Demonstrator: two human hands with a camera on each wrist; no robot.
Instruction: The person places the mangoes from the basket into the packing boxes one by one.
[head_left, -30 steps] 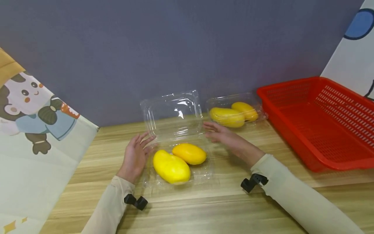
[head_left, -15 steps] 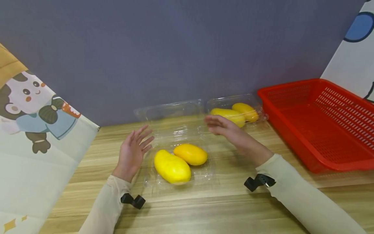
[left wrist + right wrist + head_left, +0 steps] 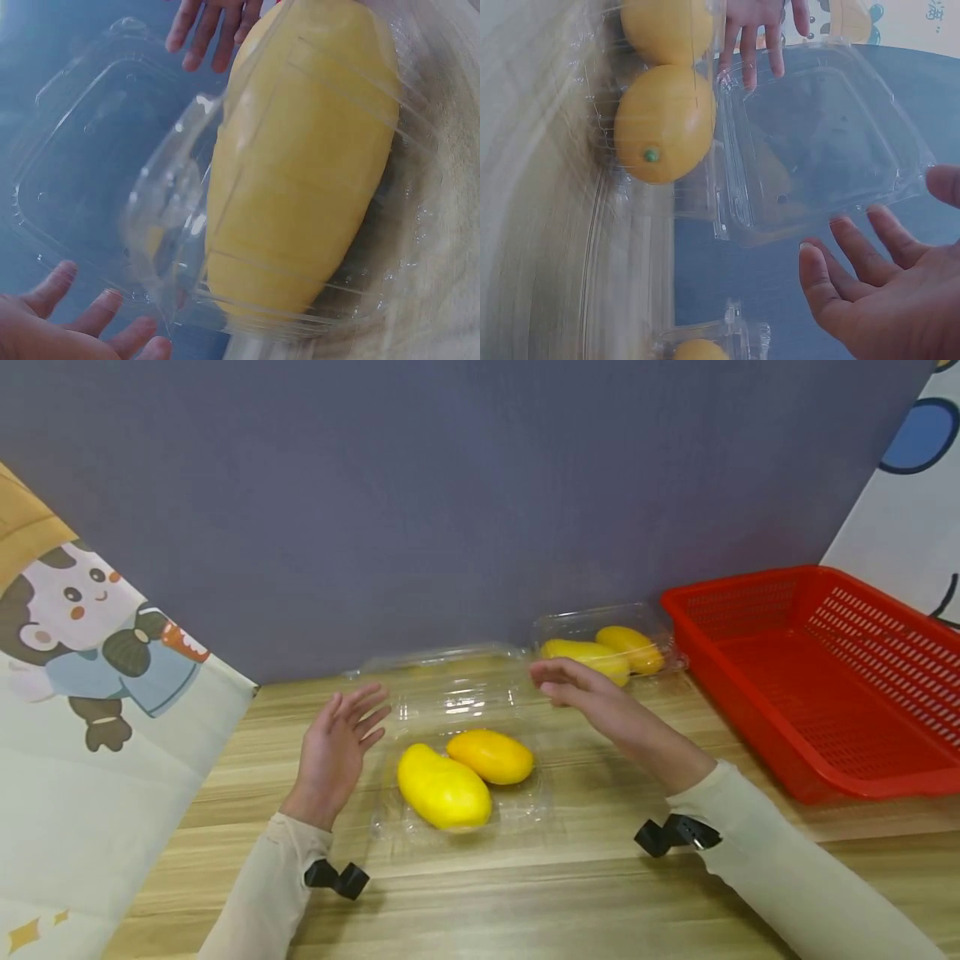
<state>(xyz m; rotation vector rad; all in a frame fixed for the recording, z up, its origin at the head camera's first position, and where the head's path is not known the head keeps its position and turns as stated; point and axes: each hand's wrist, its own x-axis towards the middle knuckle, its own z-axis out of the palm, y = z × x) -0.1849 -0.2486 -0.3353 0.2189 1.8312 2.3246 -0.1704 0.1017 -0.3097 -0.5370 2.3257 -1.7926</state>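
Observation:
A clear plastic clamshell box (image 3: 517, 814) lies on the wood-grain table with its lid (image 3: 457, 681) tilted back behind it. Two yellow mangoes sit in its base: a larger mango (image 3: 444, 789) at the front left and a more orange mango (image 3: 491, 757) behind it. My left hand (image 3: 333, 752) hovers at the box's left side, fingers spread and holding nothing. On the other side my right hand (image 3: 588, 697) is raised, its fingers extended and only slightly bent, apart from the lid. In the right wrist view the lid (image 3: 825, 142) stands between both hands.
A second clear box (image 3: 573, 618) with two mangoes (image 3: 588, 658) stands at the back against the grey wall. To the right is a red plastic basket (image 3: 750, 710) with slotted sides. A printed cloth (image 3: 90, 793) borders the table on the left.
The lid has dropped lower and farther back. Both hands have moved outward, away from the box's sides. The mangoes in the box have stayed where they were.

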